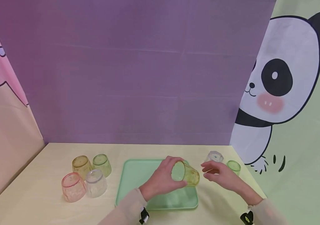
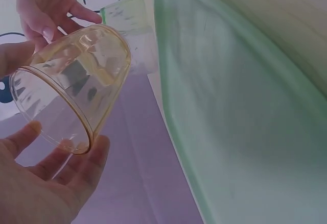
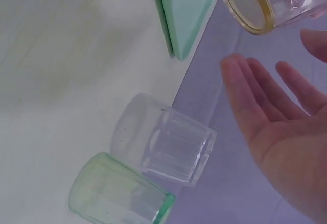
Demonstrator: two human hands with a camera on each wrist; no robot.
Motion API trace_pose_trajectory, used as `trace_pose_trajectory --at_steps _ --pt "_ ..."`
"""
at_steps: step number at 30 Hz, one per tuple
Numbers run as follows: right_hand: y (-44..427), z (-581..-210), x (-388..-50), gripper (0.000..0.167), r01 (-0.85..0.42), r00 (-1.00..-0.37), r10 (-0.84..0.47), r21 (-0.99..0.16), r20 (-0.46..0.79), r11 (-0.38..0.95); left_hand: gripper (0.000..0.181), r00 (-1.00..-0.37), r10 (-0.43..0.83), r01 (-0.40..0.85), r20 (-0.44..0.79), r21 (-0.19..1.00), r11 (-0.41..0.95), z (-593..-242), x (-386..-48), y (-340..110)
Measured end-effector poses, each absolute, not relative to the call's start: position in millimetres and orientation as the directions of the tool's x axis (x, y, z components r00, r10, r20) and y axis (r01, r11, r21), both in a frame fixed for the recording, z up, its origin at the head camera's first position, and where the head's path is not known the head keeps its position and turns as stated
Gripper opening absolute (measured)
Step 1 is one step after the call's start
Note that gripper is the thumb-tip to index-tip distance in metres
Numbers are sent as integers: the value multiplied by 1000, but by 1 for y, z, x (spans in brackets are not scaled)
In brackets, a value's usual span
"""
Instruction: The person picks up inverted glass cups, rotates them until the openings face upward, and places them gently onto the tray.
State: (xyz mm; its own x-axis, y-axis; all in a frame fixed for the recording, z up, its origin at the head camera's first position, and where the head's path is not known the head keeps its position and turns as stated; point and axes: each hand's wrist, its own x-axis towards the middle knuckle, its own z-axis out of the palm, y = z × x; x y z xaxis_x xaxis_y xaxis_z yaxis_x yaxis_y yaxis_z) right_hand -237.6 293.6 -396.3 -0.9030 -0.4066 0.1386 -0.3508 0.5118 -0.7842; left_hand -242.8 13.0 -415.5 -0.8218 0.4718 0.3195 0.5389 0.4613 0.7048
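Observation:
My left hand [image 1: 164, 177] grips a transparent amber-yellow cup [image 1: 192, 176] over the right part of a pale green tray [image 1: 137, 187]. The cup lies tilted on its side, its rim toward the left palm and its base toward the right hand [image 1: 222, 177]. In the left wrist view, fingers and thumb span the rim end of the cup [image 2: 76, 76]. Apart from the cup, the right hand [image 3: 281, 117] holds nothing, its fingers extended. Beyond it stand a clear faceted cup [image 1: 214, 156] and a green cup [image 1: 234, 167].
Left of the tray stand a pink cup [image 1: 73, 189], a clear cup [image 1: 96, 184], an amber cup [image 1: 82, 166] and a green cup [image 1: 102, 165], close together. A purple panel [image 1: 137, 78] rises behind the table [image 1: 47, 175]; printed side panels flank it.

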Motion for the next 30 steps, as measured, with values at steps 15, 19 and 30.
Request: trace_pose_trajectory --at_steps 15,19,30 --pt "291 -384 -244 29 -374 -927 -312 -463 208 804 69 -820 484 565 305 566 600 -407 -243 -4" --pt "290 -382 -246 29 -378 -924 -315 -386 218 841 68 -804 501 593 321 499 632 -407 -247 -9" --pt "294 -384 -253 27 -425 -889 -356 -229 287 876 65 -800 513 600 311 385 701 -404 -252 -23"
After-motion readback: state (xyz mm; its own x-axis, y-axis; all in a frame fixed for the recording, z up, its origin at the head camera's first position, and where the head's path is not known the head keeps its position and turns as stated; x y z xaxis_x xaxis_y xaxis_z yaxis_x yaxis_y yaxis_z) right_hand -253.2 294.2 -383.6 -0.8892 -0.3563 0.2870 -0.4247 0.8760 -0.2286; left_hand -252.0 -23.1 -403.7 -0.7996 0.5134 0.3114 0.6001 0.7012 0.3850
